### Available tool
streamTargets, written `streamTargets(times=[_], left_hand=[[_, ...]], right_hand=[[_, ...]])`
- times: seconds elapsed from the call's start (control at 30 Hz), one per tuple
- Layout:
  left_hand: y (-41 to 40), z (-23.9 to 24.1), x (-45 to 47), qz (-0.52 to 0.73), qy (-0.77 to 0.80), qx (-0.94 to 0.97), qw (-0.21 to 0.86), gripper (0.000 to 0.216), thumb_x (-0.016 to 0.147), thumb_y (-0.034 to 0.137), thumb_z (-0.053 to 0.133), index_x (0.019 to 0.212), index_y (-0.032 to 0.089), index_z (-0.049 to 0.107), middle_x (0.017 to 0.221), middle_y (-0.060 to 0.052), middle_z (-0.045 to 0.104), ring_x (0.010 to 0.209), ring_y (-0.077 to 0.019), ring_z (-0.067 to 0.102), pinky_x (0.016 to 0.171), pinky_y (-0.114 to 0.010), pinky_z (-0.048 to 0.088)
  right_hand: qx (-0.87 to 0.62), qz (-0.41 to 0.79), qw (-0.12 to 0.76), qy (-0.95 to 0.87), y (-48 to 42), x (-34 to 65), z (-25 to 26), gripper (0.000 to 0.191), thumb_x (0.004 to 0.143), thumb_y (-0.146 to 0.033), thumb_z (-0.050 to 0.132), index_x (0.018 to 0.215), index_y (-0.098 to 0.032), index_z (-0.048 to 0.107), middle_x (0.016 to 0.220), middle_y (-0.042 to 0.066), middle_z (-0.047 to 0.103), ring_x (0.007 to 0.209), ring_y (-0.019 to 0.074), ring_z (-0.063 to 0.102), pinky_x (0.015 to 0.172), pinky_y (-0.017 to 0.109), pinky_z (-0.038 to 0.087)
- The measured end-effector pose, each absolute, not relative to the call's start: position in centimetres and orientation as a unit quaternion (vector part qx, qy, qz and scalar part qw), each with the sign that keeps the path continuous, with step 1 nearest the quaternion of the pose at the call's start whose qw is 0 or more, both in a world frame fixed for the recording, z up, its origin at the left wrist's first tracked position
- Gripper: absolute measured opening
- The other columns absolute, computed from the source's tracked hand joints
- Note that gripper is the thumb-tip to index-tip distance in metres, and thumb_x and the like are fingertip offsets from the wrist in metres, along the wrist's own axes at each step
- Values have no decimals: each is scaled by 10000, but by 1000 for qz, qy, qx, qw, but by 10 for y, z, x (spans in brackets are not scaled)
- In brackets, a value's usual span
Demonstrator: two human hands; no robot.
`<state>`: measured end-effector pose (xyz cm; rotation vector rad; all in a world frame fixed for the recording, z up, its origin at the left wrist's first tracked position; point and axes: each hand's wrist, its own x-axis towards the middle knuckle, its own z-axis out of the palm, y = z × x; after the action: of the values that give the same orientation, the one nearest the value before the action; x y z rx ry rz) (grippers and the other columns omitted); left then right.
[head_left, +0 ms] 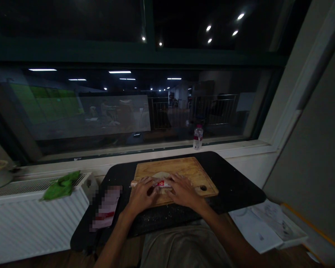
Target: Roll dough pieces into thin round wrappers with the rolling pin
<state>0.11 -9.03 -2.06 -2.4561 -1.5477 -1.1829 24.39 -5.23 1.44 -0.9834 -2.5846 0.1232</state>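
Observation:
A wooden cutting board (pixel 173 163) lies on a small black table. Across it runs a rolling pin (pixel 162 183) with a red and white label around its middle. Pale, flat dough (pixel 161 174) shows beyond the pin, partly covered by the pin and my hands. My left hand (pixel 143 192) curls over the pin's left part, fingers bent and thumb on the near side. Over its right part lies my right hand (pixel 182 190), gripping it the same way. The pin's left end sticks out past my left hand; the right end is hidden.
The black table (pixel 234 186) has crumbs or flour along its near edge and a blurred pink and red item (pixel 107 208) at left. A water bottle (pixel 198 137) stands on the windowsill. A green cloth (pixel 61 185) drapes over the radiator (pixel 39 219). Papers (pixel 259 223) lie lower right.

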Motion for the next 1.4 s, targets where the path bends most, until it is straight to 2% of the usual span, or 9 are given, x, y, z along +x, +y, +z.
streamTargets(times=[0.13, 0.23, 0.4, 0.57, 0.8, 1.0, 1.23, 1.4], left_hand=[[-89, -19, -2, -382, -492, -782, -27, 305, 1045, 256, 542, 1177, 283, 815, 1177, -59, 823, 1115, -244, 744, 1027, -432, 591], [-89, -17, -3, -377, -498, -780, -33, 271, 1044, 310, 580, 1168, 293, 821, 1168, -57, 829, 1108, -249, 748, 1017, -433, 593], [-92, -16, 1, -363, -506, -782, -13, 289, 973, 385, 711, 1237, 304, 794, 1200, -57, 816, 1120, -267, 739, 994, -428, 594], [-89, -16, 5, -349, -511, -785, 23, 344, 893, 402, 797, 1216, 287, 773, 1232, -77, 793, 1163, -295, 721, 1023, -458, 586], [-83, -8, 4, -291, -510, -808, 42, 404, 879, 357, 797, 1271, 269, 752, 1266, -83, 789, 1179, -311, 732, 1045, -473, 587], [-76, -8, -1, -276, -500, -820, 45, 476, 868, 443, 842, 1296, 259, 743, 1348, -109, 774, 1259, -336, 710, 1106, -502, 564], [-78, 12, 5, -237, -466, -851, 51, 311, 945, 413, 760, 1226, 278, 757, 1254, -89, 768, 1210, -303, 687, 1095, -476, 540], [-76, 4, 1, -246, -477, -842, 53, 335, 943, 439, 758, 1239, 281, 765, 1240, -90, 778, 1194, -308, 693, 1084, -481, 543]], right_hand=[[-344, 41, 189, -919, -60, 247, 14, 457, 1098, -258, 511, 1545, -282, 600, 1442, 110, 649, 1384, 298, 549, 1151, 474, 463], [-340, 35, 190, -920, -64, 246, 14, 491, 1088, -197, 508, 1566, -278, 587, 1403, 113, 666, 1354, 291, 561, 1164, 476, 446], [-356, 36, 193, -914, -62, 242, 13, 469, 1062, -307, 636, 1530, -285, 626, 1401, 109, 673, 1342, 310, 575, 1159, 485, 450], [-366, 62, 178, -911, -55, 244, 15, 501, 1037, -367, 665, 1533, -308, 637, 1460, 108, 662, 1378, 328, 578, 1130, 480, 487], [-362, 79, 180, -911, -49, 245, 16, 542, 988, -358, 708, 1526, -314, 656, 1502, 101, 659, 1429, 336, 567, 1179, 485, 481], [-345, 78, 181, -918, -45, 245, 15, 559, 993, -372, 709, 1543, -293, 644, 1504, 106, 661, 1406, 324, 588, 1172, 451, 492], [-333, 84, 190, -920, -45, 244, 17, 494, 1001, -354, 697, 1492, -301, 684, 1452, 85, 694, 1372, 304, 606, 1177, 432, 480], [-351, 74, 186, -915, -45, 244, 14, 509, 1017, -386, 678, 1518, -299, 665, 1503, 102, 666, 1419, 328, 575, 1177, 468, 488]])
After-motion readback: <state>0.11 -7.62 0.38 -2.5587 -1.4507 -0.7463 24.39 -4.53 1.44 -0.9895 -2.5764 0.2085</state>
